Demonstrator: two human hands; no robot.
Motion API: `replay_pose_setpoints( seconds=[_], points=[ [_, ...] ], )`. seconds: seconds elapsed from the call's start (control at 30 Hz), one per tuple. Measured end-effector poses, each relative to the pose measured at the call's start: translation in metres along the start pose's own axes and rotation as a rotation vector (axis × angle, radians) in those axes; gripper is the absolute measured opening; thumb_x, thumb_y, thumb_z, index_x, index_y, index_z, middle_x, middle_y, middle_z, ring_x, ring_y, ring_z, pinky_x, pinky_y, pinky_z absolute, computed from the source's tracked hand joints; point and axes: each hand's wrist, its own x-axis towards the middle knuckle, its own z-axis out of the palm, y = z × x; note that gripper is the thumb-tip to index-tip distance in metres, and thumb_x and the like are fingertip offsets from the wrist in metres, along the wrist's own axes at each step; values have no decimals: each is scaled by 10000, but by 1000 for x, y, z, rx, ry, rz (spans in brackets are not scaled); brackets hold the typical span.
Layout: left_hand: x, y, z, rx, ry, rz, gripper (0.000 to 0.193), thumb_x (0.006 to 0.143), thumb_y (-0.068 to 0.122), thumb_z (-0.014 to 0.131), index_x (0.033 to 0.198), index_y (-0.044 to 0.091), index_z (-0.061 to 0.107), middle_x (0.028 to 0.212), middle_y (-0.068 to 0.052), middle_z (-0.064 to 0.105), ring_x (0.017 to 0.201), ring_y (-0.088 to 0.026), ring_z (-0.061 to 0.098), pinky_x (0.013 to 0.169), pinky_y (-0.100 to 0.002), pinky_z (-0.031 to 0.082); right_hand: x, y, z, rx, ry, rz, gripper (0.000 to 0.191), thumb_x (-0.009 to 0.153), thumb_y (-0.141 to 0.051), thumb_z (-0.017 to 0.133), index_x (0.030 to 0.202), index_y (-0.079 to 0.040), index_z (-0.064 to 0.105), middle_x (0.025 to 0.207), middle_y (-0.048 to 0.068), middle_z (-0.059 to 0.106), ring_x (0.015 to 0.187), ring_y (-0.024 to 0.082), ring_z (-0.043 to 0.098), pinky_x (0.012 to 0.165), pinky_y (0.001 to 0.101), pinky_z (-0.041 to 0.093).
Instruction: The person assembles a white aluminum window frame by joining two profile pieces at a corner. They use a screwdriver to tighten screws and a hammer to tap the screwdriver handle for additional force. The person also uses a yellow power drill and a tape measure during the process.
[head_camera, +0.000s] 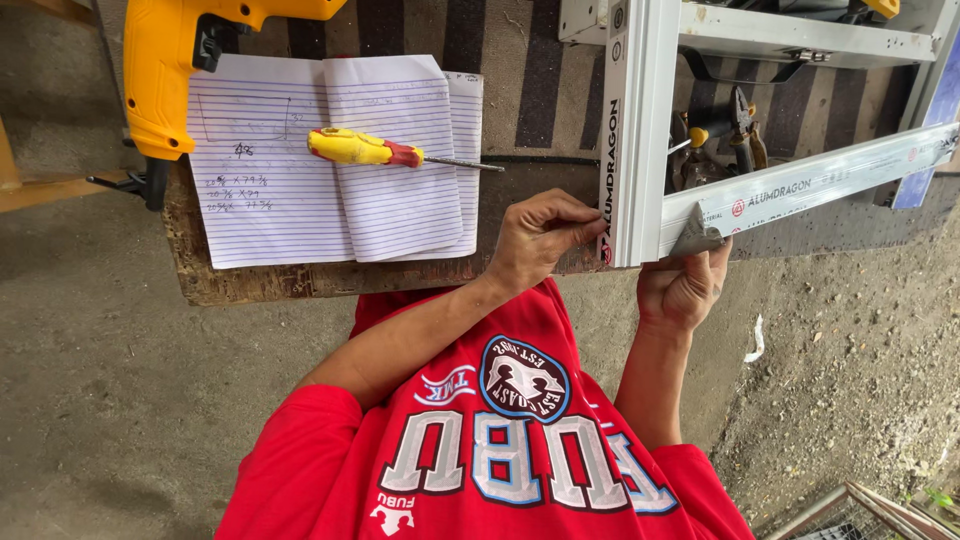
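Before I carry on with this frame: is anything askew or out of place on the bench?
The yellow drill hangs over the wooden board's left edge. The white rail meets the white upright at a slant, not square, just above the right hand.

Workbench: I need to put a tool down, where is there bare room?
Bare striped mat between the notebook and the white frame, above the screwdriver. Crowded inside the frame, where pliers lie, and by the yellow drill.
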Motion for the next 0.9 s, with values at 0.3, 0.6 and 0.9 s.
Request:
replay_pose_setpoints(
  seconds=[0.3,0.6,0.9],
  points=[
    [-28,44,4,812,-139,306,568,988,23,725,1501,9,482,1261,-189,700,1122,-298,733,976,-367,637,-1,0,12,-8,-14,1,521,1015,7,652,1490,-54,445,1283,99,652,1168,234,704,1018,395,643],
    [-31,48,18,1042,-173,475,1146,906,326,837,1631,15,7,1286,-253,628,1220,-397,651,1032,-415,588,-3,1,16,-58,-72,-24,522,1039,15,634,1501,-69,405,1286,121,661,1167,251,715,983,392,649],
    [-17,19,23,1049,-61,511,1245,832,370,907,1647,51,22,1293,-191,582,1142,-336,651,998,-444,566,-6,1,22,-40,-64,-61,557,1018,43,637,1498,-55,373,1302,138,649,1193,265,712,1009,400,647]
  ],
)
